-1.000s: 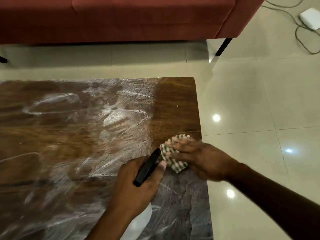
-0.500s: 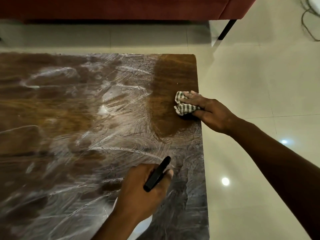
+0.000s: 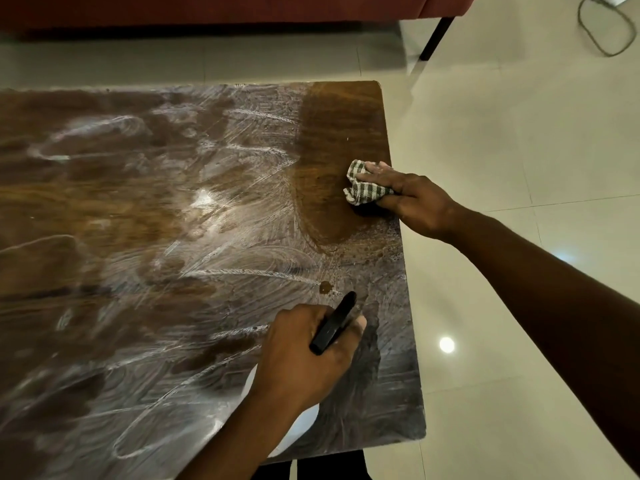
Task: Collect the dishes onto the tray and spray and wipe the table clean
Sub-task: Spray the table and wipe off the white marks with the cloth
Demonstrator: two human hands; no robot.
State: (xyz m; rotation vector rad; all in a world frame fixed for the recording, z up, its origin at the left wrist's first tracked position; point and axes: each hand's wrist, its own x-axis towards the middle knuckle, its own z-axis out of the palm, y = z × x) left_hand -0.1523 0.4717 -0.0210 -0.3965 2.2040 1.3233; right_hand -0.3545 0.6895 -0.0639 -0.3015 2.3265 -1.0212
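The wooden table is covered in whitish smeared streaks, except for a darker wiped strip along its right side. My right hand presses a bunched green-and-white checked cloth onto the table near the right edge. My left hand grips a spray bottle by its neck above the near right part of the table. The black trigger pokes out between my fingers, and the bottle's white body shows below my wrist. No dishes or tray are in view.
A red sofa with a black leg stands beyond the table's far edge. Pale glossy floor tiles lie to the right, with a cable at the top right corner.
My right hand slid the cloth away from me along the right edge, from beside my left hand to the far right part. The left hand with the bottle barely moved.
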